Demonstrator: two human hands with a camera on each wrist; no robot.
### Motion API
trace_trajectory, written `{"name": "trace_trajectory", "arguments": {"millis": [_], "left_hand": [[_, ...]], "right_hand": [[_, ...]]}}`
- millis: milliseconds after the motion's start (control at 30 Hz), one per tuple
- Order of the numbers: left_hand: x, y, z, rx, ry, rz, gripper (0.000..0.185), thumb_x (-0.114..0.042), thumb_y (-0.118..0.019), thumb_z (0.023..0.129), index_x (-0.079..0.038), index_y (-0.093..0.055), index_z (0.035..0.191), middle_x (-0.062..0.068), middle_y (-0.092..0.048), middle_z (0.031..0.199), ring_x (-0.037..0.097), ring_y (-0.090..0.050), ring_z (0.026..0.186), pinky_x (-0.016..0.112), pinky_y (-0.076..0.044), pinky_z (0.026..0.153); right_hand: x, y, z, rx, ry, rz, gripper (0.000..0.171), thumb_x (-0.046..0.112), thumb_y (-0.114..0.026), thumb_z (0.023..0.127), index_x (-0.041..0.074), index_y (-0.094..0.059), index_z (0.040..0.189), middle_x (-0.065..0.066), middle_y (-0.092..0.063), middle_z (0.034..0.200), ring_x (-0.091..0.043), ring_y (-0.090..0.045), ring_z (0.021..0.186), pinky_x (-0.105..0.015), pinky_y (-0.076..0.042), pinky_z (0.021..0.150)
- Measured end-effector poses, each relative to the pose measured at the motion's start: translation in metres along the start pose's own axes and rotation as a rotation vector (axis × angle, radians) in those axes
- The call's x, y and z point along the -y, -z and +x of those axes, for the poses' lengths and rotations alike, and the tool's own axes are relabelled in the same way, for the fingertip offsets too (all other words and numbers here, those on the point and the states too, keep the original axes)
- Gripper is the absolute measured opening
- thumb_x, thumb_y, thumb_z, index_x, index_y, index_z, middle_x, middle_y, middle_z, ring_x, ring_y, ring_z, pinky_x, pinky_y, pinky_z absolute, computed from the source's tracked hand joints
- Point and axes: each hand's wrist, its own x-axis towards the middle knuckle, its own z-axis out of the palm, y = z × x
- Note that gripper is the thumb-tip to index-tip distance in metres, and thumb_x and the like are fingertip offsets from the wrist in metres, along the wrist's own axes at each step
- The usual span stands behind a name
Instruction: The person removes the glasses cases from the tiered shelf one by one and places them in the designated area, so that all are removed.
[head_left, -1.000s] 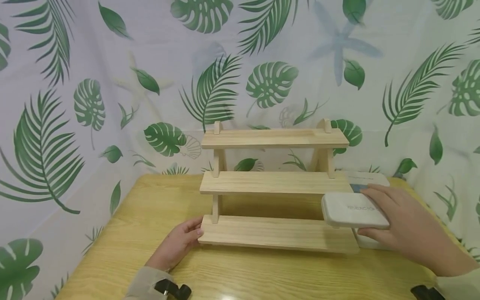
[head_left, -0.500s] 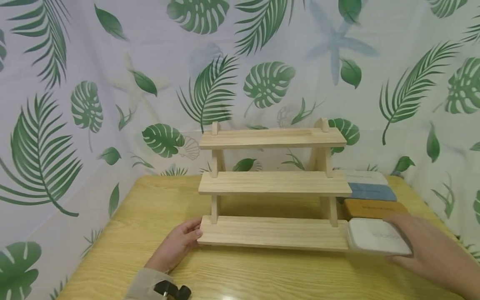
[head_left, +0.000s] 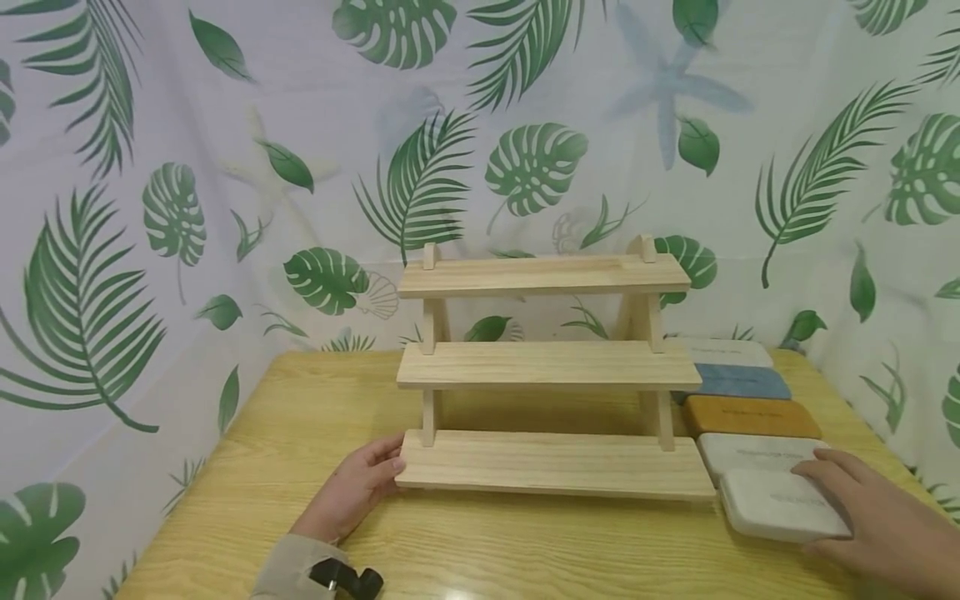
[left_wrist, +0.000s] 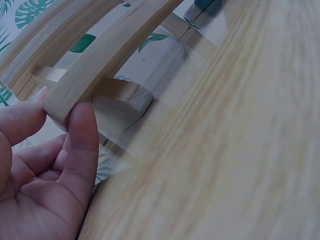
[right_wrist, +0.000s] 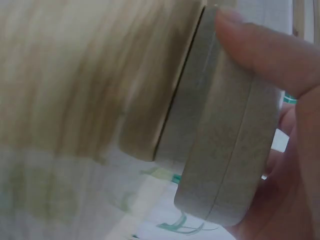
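Observation:
A three-tier wooden display shelf stands on the table. My left hand pinches the left end of its bottom board between thumb and fingers. My right hand holds a white hard case with rounded corners and faint lettering, much like a glasses case. Thumb and fingers lie along its right end; a seam runs round its side in the right wrist view. The held case is at the near end of a row of similar cases, overlapping the white case behind it in the head view.
Farther back in the row lie an orange-brown case, a blue case and another white case, close to the shelf's right end. The wooden table meets a leaf-printed cloth behind and at both sides.
My right hand has carried the white case rightward, down and nearer, from before the shelf's right end to the row's near end, uncovering the other cases. My left hand has stayed on the shelf.

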Motion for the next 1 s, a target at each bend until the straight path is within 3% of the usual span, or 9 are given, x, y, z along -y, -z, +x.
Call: {"name": "trace_trajectory", "arguments": {"millis": [300, 667, 1000], "left_hand": [[0.001, 0.000, 0.004, -0.023, 0.002, 0.010, 0.061, -0.018, -0.052, 0.108, 0.004, -0.025, 0.158, 0.025, -0.044, 0.147, 0.028, -0.056, 0.123, 0.035, -0.052, 0.093], [0.000, 0.001, 0.004, -0.012, 0.005, -0.010, 0.063, -0.017, -0.053, 0.107, 0.005, -0.022, 0.158, 0.026, -0.043, 0.148, 0.025, -0.057, 0.122, 0.033, -0.052, 0.092], [-0.003, 0.005, 0.008, -0.023, 0.009, -0.025, 0.062, -0.013, -0.053, 0.107, 0.007, -0.023, 0.157, 0.025, -0.045, 0.146, 0.024, -0.058, 0.118, 0.033, -0.052, 0.092]], "right_hand": [[-0.013, -0.020, 0.006, 0.085, -0.055, 0.031, 0.105, 0.077, -0.078, 0.062, 0.002, -0.057, 0.132, -0.044, -0.039, 0.135, -0.063, -0.044, 0.114, -0.067, -0.046, 0.081], [-0.014, -0.024, 0.006, 0.006, -0.055, 0.063, 0.101, 0.074, -0.083, 0.057, 0.006, -0.059, 0.127, -0.036, -0.045, 0.130, -0.055, -0.047, 0.110, -0.066, -0.046, 0.082], [-0.009, -0.018, 0.008, -0.067, -0.002, 0.102, 0.095, 0.079, -0.078, 0.056, 0.011, -0.061, 0.121, -0.030, -0.049, 0.124, -0.047, -0.050, 0.105, -0.066, -0.046, 0.081]]}}
